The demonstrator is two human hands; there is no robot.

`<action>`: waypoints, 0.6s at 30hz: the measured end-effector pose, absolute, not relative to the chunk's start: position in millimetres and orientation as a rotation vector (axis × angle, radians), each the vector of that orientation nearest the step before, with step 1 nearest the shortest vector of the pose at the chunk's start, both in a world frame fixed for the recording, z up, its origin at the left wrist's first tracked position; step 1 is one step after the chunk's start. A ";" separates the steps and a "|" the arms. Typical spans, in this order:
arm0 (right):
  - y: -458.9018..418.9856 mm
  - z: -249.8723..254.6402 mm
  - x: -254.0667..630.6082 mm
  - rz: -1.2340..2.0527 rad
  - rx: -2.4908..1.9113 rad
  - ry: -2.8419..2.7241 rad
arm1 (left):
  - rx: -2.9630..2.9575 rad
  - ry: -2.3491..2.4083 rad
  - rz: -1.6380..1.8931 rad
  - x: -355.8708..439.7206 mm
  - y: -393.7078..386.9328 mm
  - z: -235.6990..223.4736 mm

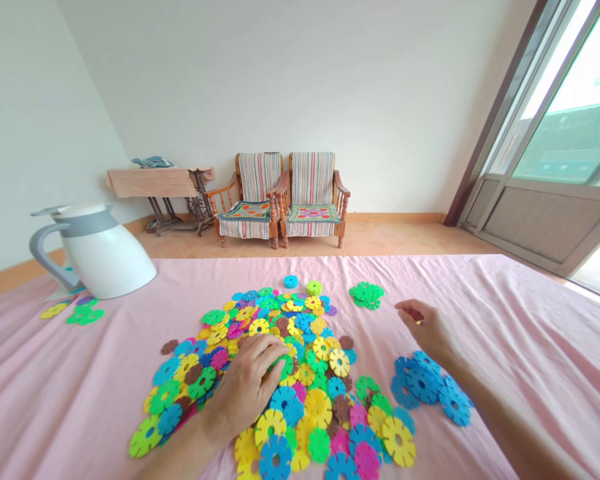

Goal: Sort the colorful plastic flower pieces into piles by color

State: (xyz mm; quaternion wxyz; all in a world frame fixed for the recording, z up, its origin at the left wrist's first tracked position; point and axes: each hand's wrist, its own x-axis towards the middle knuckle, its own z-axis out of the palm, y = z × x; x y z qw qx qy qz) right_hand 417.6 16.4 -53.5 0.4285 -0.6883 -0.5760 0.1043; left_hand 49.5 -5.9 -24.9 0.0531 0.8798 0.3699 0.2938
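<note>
A wide heap of flower-shaped notched plastic discs (318, 407) in mixed colours covers the middle of the table. Over its centre is my left hand (250, 380), thumb and fingers closed around a green notched disc (286, 366) that shows between them. To the right, my right hand (425, 323) hovers above the cloth with curled fingers; a tiny yellowish bit shows under them, too small to name. Just left of it sits a small pile of green discs (367, 295). Below it, beside my right forearm, lies a pile of blue discs (423, 383).
A white and grey jug (105, 257) stands on the pink tablecloth (525, 320) at the left. Near its base lie some green discs (85, 313) and yellow discs (53, 311). Beyond the table are two wooden armchairs (312, 187), a cloth-covered sewing table (155, 183) and a door (545, 213).
</note>
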 end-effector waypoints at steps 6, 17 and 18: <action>-7.2 -37.0 350.4 0.539 -1.496 -1.818 | 2.671 1.124 0.911 49.4 -5.6 -26.6; -35.4 -28.1 306.4 0.506 -1.457 -2.022 | 2.681 1.120 0.952 51.2 -6.3 -24.6; -35.3 -26.9 306.2 0.516 -1.466 -2.010 | 2.682 1.122 0.952 51.2 -6.2 -24.8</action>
